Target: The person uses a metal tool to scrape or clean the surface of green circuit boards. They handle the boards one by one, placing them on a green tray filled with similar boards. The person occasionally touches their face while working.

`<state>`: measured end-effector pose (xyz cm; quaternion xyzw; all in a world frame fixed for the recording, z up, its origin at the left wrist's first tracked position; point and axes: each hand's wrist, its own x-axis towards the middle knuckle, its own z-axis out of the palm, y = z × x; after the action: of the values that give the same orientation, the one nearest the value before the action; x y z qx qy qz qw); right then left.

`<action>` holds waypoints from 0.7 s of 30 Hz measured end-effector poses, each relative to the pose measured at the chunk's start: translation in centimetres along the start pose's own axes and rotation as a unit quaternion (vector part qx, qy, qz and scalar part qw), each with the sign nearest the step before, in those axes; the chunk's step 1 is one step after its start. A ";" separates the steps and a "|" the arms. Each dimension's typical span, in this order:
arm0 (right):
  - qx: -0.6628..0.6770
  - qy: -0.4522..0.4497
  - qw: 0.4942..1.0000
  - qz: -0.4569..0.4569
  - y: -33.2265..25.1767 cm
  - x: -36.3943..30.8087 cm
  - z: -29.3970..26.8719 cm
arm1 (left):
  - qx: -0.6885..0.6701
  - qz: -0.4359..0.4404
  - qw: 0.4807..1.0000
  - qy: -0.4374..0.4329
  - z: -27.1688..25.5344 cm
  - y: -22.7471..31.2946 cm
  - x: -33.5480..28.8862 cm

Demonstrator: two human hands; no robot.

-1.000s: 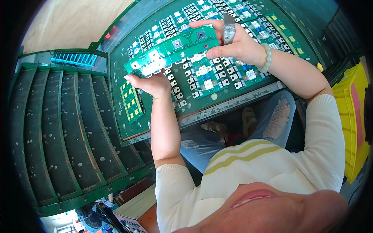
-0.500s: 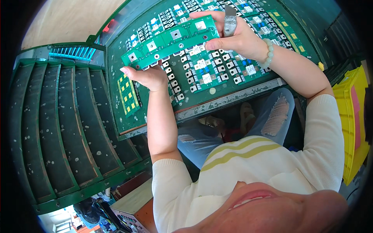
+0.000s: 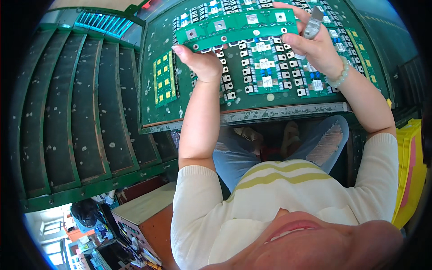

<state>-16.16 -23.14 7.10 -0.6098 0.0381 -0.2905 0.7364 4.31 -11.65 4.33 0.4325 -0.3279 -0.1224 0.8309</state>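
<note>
A long green circuit board (image 3: 236,28) with square silver pads and ringed holes is held up between my two hands, above the worktable. My left hand (image 3: 201,64) grips its left end, the thumb at the near edge and the fingers hidden underneath. At the right end, my right hand (image 3: 317,50) pinches the board between thumb and fingers. Lying across those right fingers is a short dark blade with a grey wrapped handle (image 3: 312,28). Below the board, several populated circuit boards (image 3: 267,72) with black and white parts lie in rows on the green tabletop.
The metal-edged green worktable (image 3: 252,116) stands before my knees. On it lies a board with yellow pads (image 3: 164,81) at the left. A dark ribbed rack or conveyor (image 3: 81,112) borders the left side. A yellow bin (image 3: 409,166) stands at the right.
The whole view has turned and shifted, so table and board sit further right and more level. The blade in my right hand now leans to the right. Both hands still hold the board.
</note>
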 end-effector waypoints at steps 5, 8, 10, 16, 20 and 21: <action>-0.005 -0.003 0.999 -0.049 0.9 0.3 0.0 | 0.006 0.028 0.999 -0.023 0.0 0.3 -0.2; -0.049 -0.017 0.998 -0.041 1.6 0.2 -0.5 | 0.003 0.044 0.999 0.006 -0.5 -0.5 0.3; -0.062 -0.003 0.997 -0.040 1.3 0.2 -0.2 | -0.005 0.058 0.998 -0.011 -0.7 -0.9 0.6; -0.059 0.003 0.998 -0.037 1.5 0.2 0.0 | 0.004 0.070 0.997 -0.015 -1.3 -1.4 0.8; -0.050 0.000 0.998 -0.033 1.6 0.2 -0.2 | -0.011 0.063 0.998 -0.008 -0.8 -0.9 0.5; -0.046 -0.001 0.998 -0.031 1.6 0.1 -0.2 | -0.013 0.065 0.998 -0.004 -0.8 -0.9 0.5</action>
<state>-15.53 -23.22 5.65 -0.6446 0.0314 -0.3105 0.6979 5.31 -11.91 3.50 0.3991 -0.3573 -0.0742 0.8411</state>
